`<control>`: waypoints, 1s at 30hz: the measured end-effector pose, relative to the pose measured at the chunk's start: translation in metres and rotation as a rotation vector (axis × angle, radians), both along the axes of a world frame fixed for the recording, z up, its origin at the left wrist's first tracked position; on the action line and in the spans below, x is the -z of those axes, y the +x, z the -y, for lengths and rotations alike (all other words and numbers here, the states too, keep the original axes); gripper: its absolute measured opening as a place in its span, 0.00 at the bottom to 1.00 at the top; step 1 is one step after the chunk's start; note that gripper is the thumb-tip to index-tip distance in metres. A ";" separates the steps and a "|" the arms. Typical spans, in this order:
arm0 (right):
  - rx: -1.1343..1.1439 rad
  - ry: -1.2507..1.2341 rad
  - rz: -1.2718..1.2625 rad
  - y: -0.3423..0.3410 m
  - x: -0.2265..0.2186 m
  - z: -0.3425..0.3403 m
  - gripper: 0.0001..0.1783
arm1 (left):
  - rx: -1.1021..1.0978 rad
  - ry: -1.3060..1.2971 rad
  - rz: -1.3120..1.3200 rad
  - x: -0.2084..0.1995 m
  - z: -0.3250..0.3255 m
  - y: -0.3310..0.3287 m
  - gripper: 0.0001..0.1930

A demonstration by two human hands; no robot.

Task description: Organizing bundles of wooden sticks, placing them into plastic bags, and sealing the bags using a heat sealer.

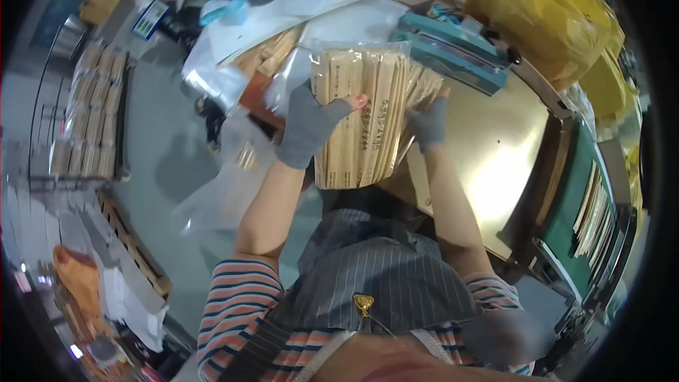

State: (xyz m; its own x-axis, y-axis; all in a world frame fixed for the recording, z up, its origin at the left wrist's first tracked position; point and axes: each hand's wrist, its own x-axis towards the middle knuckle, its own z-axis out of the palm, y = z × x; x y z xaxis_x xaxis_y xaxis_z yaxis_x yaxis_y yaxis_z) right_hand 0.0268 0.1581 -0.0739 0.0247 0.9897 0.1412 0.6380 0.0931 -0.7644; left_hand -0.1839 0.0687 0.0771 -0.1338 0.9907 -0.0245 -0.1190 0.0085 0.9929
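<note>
A thick bundle of paper-wrapped chopstick packets (364, 124) stands upright inside a clear plastic bag in front of my chest. My left hand (311, 127), in a grey fingerless glove, grips the bundle's left side, thumb across the front. My right hand (428, 122), gloved the same way, presses against the bundle's right side. The bag's open top sticks up above the packets.
A shiny metal worktable (488, 148) lies to the right, with a teal sealing machine (453, 49) at its back. Yellow bags (544, 14) pile up at the far right. More packet bundles (92, 113) are stacked on the left. A wooden pallet (134, 247) rests on the floor.
</note>
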 end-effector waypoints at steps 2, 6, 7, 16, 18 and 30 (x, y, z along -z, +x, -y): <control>-0.090 -0.558 -0.671 0.002 -0.012 -0.004 0.21 | -0.136 0.034 0.087 -0.007 0.042 -0.013 0.18; -0.288 -0.491 -0.799 0.026 -0.069 0.033 0.19 | -0.335 0.081 0.056 0.011 0.109 -0.048 0.16; -0.332 -0.442 -0.541 0.051 -0.085 0.045 0.20 | -0.301 0.079 0.060 0.017 0.118 -0.050 0.15; -0.623 -1.052 -1.010 0.007 -0.022 0.117 0.31 | -0.311 -0.053 -0.692 -0.005 0.172 -0.084 0.19; -0.772 -1.004 -0.937 -0.081 -0.136 0.137 0.31 | -0.372 0.075 -0.539 0.016 0.215 -0.154 0.17; -1.405 0.471 0.318 -0.291 -0.066 0.134 0.24 | -0.937 -0.438 -0.880 0.133 0.289 -0.265 0.26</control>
State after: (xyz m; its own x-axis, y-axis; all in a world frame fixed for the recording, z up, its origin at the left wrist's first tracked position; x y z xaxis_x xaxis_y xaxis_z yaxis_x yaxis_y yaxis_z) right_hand -0.2640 0.0242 -0.0079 -0.9645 0.0476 0.2597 -0.0463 0.9379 -0.3438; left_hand -0.4486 -0.2207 -0.0562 -0.8819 0.4529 0.1311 0.4126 0.6068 0.6794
